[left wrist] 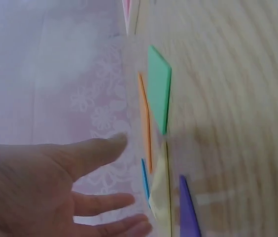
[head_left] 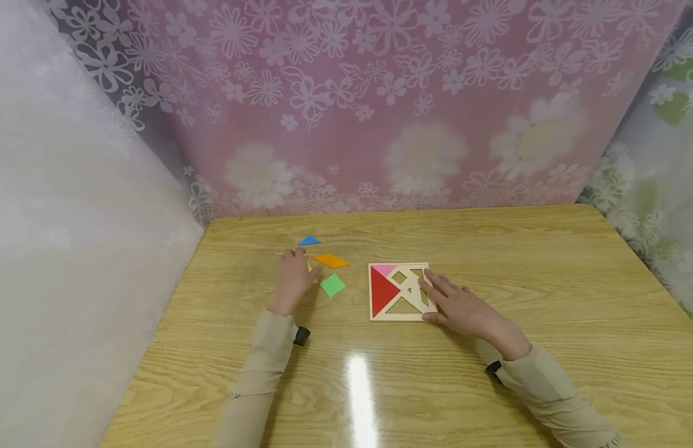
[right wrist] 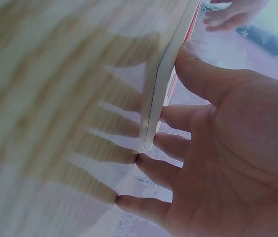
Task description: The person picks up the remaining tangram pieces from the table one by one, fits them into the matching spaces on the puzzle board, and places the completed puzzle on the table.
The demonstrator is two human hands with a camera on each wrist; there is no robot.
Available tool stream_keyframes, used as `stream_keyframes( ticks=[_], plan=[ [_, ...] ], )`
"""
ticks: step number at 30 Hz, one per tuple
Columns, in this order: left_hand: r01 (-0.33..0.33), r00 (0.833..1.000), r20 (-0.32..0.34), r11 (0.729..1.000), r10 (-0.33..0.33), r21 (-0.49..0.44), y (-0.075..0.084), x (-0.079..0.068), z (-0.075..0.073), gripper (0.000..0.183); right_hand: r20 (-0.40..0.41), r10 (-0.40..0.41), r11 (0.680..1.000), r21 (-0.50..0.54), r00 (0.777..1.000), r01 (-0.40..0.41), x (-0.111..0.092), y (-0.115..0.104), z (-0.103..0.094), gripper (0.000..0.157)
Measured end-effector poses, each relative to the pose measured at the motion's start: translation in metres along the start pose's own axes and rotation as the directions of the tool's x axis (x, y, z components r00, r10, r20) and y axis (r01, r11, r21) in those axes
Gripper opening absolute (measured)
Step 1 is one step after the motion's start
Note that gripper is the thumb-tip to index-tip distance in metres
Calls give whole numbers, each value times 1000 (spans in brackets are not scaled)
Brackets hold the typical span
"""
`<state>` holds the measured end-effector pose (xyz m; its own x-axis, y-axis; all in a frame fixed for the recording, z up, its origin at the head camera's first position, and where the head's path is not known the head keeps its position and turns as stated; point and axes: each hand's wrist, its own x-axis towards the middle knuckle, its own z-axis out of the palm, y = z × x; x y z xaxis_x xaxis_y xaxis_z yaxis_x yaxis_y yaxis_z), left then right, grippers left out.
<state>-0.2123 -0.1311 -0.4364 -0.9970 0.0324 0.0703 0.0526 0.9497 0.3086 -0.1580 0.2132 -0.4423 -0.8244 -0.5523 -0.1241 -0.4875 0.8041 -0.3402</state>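
A square wooden tangram tray [head_left: 399, 318] lies flat, with a red triangle [head_left: 382, 291] and a pink piece [head_left: 384, 269] set in its left side. My right hand [head_left: 464, 308] rests at its right edge, fingers fairly straight, thumb at the near corner. To the left, my left hand [head_left: 292, 280] is over a pale yellow piece [left wrist: 161, 197], partly hidden in the head view, its fingers extended and apart from the pieces in the left wrist view. A purple piece [left wrist: 188, 210] shows in that view. Around this hand lie a green square [head_left: 332, 285], an orange parallelogram [head_left: 331, 261] and a blue triangle [head_left: 310, 240].
Everything lies on a wood-grain table [head_left: 520, 249]. A pink flowered curtain [head_left: 335, 124] hangs along its far edge, and pale cloth [head_left: 78, 249] borders the left side. Light reflects off the tabletop in front of the tray.
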Motion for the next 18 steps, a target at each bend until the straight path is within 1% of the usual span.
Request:
stream_keyframes(
  ticks=[3, 5, 7, 10, 14, 18],
  plan=[
    [86, 992, 91, 995, -91, 55, -6, 2, -2, 71, 1, 0, 1000, -2, 1000, 0, -1, 0, 0, 73],
    [110, 986, 112, 989, -120, 97, -8, 3, -2, 75, -1, -3, 1000, -2, 1000, 3, -1, 0, 0, 73],
    [124, 986, 100, 986, -136, 115, -8, 4, 0, 74, -5, -9, 1000, -2, 1000, 9, -2, -1, 0, 73],
    [146, 985, 78, 981, -157, 124, -8, 6, 2, 67, -5, -8, 1000, 4, 1000, 8, -2, -1, 0, 72],
    [171, 979, 89, 979, -181, 111, -7, 9, 3, 59, 2, -1, 1000, 11, 1000, 1, -1, -1, -1, 72],
    [189, 976, 94, 979, -196, 77, -10, 13, 3, 57, 4, 0, 1000, 14, 1000, 0, -1, -1, -1, 72]
  ],
)
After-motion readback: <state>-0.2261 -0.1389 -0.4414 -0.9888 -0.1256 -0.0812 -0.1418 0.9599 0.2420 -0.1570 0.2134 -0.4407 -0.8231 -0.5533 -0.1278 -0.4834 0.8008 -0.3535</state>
